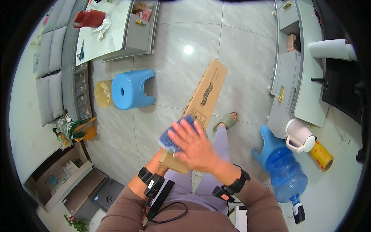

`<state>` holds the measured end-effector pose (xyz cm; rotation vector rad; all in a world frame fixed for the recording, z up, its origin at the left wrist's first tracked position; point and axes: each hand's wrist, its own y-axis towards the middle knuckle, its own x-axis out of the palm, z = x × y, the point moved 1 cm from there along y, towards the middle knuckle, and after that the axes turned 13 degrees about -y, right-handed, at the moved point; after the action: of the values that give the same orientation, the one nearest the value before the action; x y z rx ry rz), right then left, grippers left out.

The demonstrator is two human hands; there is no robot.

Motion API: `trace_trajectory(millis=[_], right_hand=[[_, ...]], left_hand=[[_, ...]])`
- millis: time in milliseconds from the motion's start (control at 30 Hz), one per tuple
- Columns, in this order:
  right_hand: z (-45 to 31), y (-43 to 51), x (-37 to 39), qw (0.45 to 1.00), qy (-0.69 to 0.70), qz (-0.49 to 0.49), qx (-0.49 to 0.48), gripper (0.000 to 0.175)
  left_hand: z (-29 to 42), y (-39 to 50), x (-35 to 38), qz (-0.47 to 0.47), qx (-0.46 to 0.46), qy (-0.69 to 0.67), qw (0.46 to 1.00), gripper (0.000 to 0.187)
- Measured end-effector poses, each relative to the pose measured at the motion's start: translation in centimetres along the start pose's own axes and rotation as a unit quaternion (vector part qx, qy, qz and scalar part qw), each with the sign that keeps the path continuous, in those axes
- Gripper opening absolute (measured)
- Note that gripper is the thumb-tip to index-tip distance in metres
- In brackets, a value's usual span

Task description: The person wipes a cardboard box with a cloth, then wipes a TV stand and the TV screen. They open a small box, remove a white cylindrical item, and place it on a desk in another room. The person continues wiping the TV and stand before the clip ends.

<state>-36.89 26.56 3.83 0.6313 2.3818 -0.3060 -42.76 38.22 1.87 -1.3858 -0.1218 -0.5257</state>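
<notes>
A long cardboard box (207,92) with printing on it slants away from my body, its near end above my lap. My right hand (192,145) lies flat, fingers spread, on a folded blue cloth (171,139) that rests on the box's near part. Only the wrist and a bit of my left hand (163,158) show at the box's left side; its fingers are hidden behind the box and cloth, so its grip cannot be seen.
A blue plastic stool (127,90) and a yellow waste bin (102,94) stand on the left, below a white-topped table (116,40). On the right are a grey cabinet (285,72), a pink kettle (298,134) and a blue water jug (287,174).
</notes>
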Motion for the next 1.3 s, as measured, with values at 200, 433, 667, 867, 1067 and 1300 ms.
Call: trace_trajectory(millis=[200,433,667,867,1067,1300], right_hand=[[8.3,5.5,1.6,0.983,-0.092,0.069,0.144,0.059],[17.2,8.2,2.5,0.929,-0.052,0.103,0.351,0.059],[13.6,7.5,3.8,0.950,-0.045,0.189,0.245,0.052],[-1.2,5.0,5.6,0.987,0.004,0.150,0.060,0.048],[-10.1,2.1,4.1,0.993,0.064,0.075,-0.067,0.052],[-10.7,2.5,3.6,0.986,0.063,0.079,-0.131,0.051]], left_hand=[[4.7,-1.8,-1.7,-0.101,-0.153,0.007,0.983,0.050],[6.4,-3.9,-4.4,-0.086,-0.200,-0.006,0.976,0.051],[7.5,-3.8,-6.6,-0.116,-0.186,-0.018,0.976,0.050],[8.8,-2.2,-5.5,-0.116,-0.130,-0.098,0.980,0.047],[9.2,-2.2,-4.3,-0.217,-0.126,-0.075,0.965,0.060],[9.4,-2.9,-4.0,-0.194,-0.121,0.004,0.973,0.071]])
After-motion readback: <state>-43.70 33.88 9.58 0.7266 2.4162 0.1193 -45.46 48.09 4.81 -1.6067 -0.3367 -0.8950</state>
